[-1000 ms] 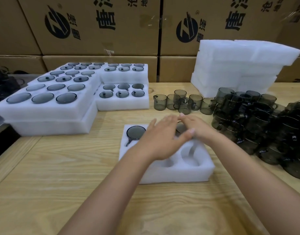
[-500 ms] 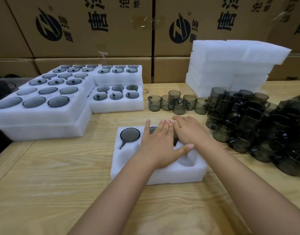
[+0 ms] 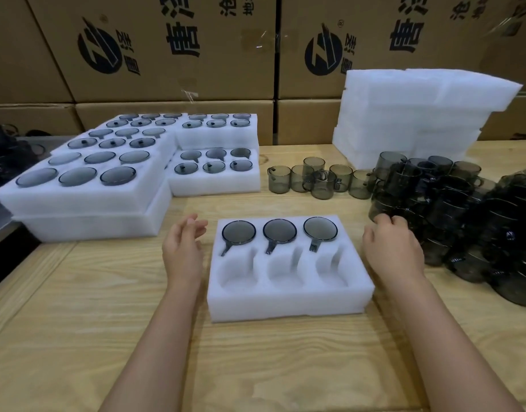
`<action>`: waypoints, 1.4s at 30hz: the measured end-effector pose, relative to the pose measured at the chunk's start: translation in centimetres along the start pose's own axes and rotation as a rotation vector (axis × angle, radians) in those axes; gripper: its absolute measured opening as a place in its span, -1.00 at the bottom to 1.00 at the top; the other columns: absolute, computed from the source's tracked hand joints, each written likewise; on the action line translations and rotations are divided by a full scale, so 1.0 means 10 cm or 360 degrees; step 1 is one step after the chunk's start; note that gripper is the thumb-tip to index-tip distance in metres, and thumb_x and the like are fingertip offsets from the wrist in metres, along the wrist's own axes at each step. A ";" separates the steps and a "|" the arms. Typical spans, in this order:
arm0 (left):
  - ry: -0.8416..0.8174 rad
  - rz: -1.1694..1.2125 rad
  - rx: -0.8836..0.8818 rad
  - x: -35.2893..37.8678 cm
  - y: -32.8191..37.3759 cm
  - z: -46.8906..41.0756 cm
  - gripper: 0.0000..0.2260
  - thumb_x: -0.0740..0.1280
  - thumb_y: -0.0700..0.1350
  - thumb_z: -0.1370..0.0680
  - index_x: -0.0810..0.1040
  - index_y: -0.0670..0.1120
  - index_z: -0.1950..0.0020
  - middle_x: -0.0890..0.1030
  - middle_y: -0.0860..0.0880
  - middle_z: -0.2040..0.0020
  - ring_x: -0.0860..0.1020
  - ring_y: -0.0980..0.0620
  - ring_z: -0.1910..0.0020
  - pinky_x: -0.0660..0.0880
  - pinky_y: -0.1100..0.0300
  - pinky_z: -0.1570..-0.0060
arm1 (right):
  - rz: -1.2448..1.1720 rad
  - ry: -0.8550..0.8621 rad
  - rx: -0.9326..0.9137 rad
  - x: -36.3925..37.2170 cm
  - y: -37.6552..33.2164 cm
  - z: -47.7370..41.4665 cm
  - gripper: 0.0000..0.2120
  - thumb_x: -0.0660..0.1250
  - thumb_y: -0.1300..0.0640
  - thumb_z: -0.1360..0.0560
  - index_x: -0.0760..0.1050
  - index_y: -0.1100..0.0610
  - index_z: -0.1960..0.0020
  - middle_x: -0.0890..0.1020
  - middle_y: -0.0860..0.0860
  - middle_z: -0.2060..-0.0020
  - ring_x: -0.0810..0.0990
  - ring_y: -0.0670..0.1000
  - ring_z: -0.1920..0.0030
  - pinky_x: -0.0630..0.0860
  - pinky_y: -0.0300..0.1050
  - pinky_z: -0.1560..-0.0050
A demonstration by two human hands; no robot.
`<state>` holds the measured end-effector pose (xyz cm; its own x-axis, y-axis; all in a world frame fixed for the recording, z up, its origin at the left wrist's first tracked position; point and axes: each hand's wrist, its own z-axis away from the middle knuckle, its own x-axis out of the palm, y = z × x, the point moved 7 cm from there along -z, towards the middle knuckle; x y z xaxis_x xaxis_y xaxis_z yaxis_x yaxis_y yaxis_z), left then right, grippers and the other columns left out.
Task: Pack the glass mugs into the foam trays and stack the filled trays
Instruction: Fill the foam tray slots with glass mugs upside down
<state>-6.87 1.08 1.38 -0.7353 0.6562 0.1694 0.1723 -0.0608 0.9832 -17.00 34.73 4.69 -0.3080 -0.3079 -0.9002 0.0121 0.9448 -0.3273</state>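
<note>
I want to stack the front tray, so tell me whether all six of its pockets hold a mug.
No, the tray holds mugs only in its far row; the three near pockets are bare.

Cardboard boxes (image 3: 178, 78) behind wooden table (image 3: 77, 322)

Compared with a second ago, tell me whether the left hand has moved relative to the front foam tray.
Yes. The left hand has moved left, off the front foam tray, and now hangs beside its left edge, holding nothing.
</note>
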 end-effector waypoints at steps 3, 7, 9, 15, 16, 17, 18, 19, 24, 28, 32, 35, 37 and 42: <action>-0.0066 -0.0054 0.0015 0.04 -0.02 0.01 -0.84 0.19 -0.13 -0.62 0.55 -0.07 -0.08 0.65 -0.01 0.11 0.58 0.05 0.03 0.45 0.16 0.04 | -0.0012 0.0055 -0.0058 -0.04 -0.04 -0.01 -0.69 0.13 0.11 -0.60 0.44 0.26 -0.23 0.50 0.23 -0.14 0.48 0.28 -0.11 0.45 0.08 -0.01; -0.0021 -0.0019 -0.0001 -0.01 -0.03 0.00 -0.86 0.20 -0.12 -0.61 0.56 -0.04 0.00 0.65 -0.03 0.12 0.59 0.05 0.06 0.46 0.08 -0.04 | -0.0164 0.0090 -0.0131 -0.05 -0.10 0.06 -0.75 0.16 0.17 -0.57 0.50 0.18 -0.18 0.58 0.17 -0.07 0.52 0.25 -0.05 0.43 0.02 0.09; -0.0040 -0.0034 0.0009 0.00 -0.04 0.01 -0.86 0.21 -0.12 -0.60 0.56 -0.06 -0.03 0.66 -0.04 0.12 0.59 0.03 0.05 0.46 0.10 -0.01 | -0.0227 0.0095 -0.0156 -0.05 -0.13 0.08 -0.76 0.21 0.16 -0.55 0.49 0.15 -0.19 0.60 0.13 -0.06 0.52 0.23 -0.05 0.39 -0.02 0.14; -0.0138 0.0014 -0.0001 0.06 -0.05 0.00 -0.87 0.23 -0.13 -0.60 0.53 -0.10 -0.09 0.66 -0.04 0.12 0.58 -0.03 0.02 0.45 0.14 0.07 | 0.0009 0.0020 -0.0137 -0.02 -0.10 0.09 -0.73 0.30 0.08 -0.52 0.50 0.22 -0.13 0.46 0.15 -0.07 0.46 0.21 -0.03 0.31 -0.05 0.15; -0.0160 0.0018 -0.0003 0.07 -0.05 0.00 -0.88 0.24 -0.14 -0.60 0.53 -0.09 -0.09 0.66 -0.02 0.14 0.58 -0.02 0.02 0.46 0.17 0.09 | -0.0008 0.0010 -0.0124 -0.02 -0.09 0.08 -0.77 0.29 0.12 -0.52 0.52 0.24 -0.10 0.43 0.15 -0.07 0.45 0.20 0.00 0.31 -0.06 0.15; -0.0183 0.0010 0.0001 0.08 -0.04 0.00 -0.88 0.24 -0.14 -0.60 0.53 -0.08 -0.08 0.66 0.01 0.16 0.58 -0.01 0.03 0.47 0.17 0.11 | -0.0058 0.0015 -0.0114 -0.03 -0.08 0.08 -0.80 0.29 0.15 -0.52 0.52 0.25 -0.07 0.42 0.14 -0.06 0.42 0.17 0.04 0.32 -0.07 0.16; -0.0207 0.0004 0.0010 0.09 -0.04 0.01 -0.88 0.25 -0.13 -0.60 0.54 -0.07 -0.08 0.67 0.03 0.17 0.58 -0.01 0.04 0.48 0.16 0.10 | -0.0129 0.0040 -0.0116 -0.05 -0.08 0.09 -0.82 0.29 0.18 -0.52 0.53 0.25 -0.06 0.41 0.14 -0.06 0.40 0.14 0.07 0.33 -0.06 0.15; -0.0229 -0.0001 0.0022 0.09 -0.03 0.01 -0.88 0.25 -0.13 -0.59 0.55 -0.05 -0.09 0.67 0.04 0.16 0.59 -0.01 0.04 0.49 0.11 0.06 | -0.0213 0.0088 -0.0130 -0.09 -0.08 0.09 -0.83 0.30 0.20 -0.52 0.54 0.26 -0.05 0.40 0.13 -0.07 0.40 0.14 0.07 0.36 -0.05 0.13; -0.0218 -0.0002 0.0111 0.07 0.05 0.03 -0.88 0.29 -0.11 -0.53 0.56 0.02 -0.03 0.67 0.02 0.11 0.59 0.04 0.02 0.46 0.07 -0.03 | -0.0693 0.0399 -0.0317 -0.45 -0.13 0.14 -0.89 0.36 0.22 -0.48 0.57 0.24 0.04 0.42 0.08 -0.15 0.50 0.05 0.02 0.43 -0.12 -0.03; -0.0176 -0.0116 0.0278 0.06 0.19 0.10 -0.86 0.25 -0.22 -0.58 0.55 -0.03 -0.04 0.64 0.06 0.13 0.58 0.15 0.06 0.44 0.21 0.00 | -0.1217 0.0251 -0.0510 -0.60 -0.15 0.28 -0.94 0.37 0.24 -0.45 0.52 0.13 0.18 0.50 -0.06 -0.09 0.51 -0.14 0.15 0.44 -0.34 0.04; -0.0247 -0.0659 0.0891 0.20 0.66 0.36 -0.85 0.24 -0.14 -0.57 0.56 -0.01 -0.09 0.61 0.17 0.02 0.52 0.26 -0.03 0.38 0.21 0.05 | -0.1229 -0.0050 -0.0790 -0.54 -0.17 0.52 -0.91 0.39 0.21 -0.41 0.52 0.05 0.19 0.56 -0.10 -0.14 0.56 -0.12 -0.05 0.49 -0.08 -0.13; -0.0753 -0.0688 0.1013 0.60 0.82 0.74 -0.71 0.20 0.09 -0.52 0.48 0.16 -0.22 0.55 0.26 -0.14 0.46 0.32 -0.18 0.35 0.41 -0.13 | -0.1191 -0.0129 -0.0895 -0.51 -0.17 0.61 -0.83 0.43 0.29 -0.39 0.51 0.05 0.18 0.58 -0.10 -0.10 0.52 -0.09 -0.20 0.44 0.15 -0.22; -0.1223 -0.0805 0.0826 0.91 0.67 0.99 -0.61 0.22 0.19 -0.50 0.32 0.33 -0.33 0.46 0.32 -0.27 0.37 0.33 -0.30 0.28 0.44 -0.23 | -0.1260 -0.0207 -0.0942 -0.49 -0.21 0.63 -0.81 0.44 0.32 -0.38 0.51 0.07 0.17 0.58 -0.11 -0.10 0.50 -0.07 -0.23 0.44 0.16 -0.23; -0.1546 -0.1114 0.0957 1.16 0.48 1.24 -0.52 0.34 0.10 -0.53 0.34 0.14 -0.44 0.42 0.24 -0.37 0.35 0.28 -0.33 0.28 0.32 -0.30 | -0.1325 -0.0306 -0.1016 -0.45 -0.26 0.66 -0.87 0.40 0.11 -0.35 0.51 0.05 0.12 0.56 -0.16 -0.12 0.47 -0.08 -0.26 0.41 0.05 -0.26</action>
<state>-6.48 17.72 7.18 -0.0696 0.6931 -0.7175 0.3978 0.6789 0.6172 -9.34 32.88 7.70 0.1663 -0.8434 -0.5109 -0.6510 0.2952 -0.6993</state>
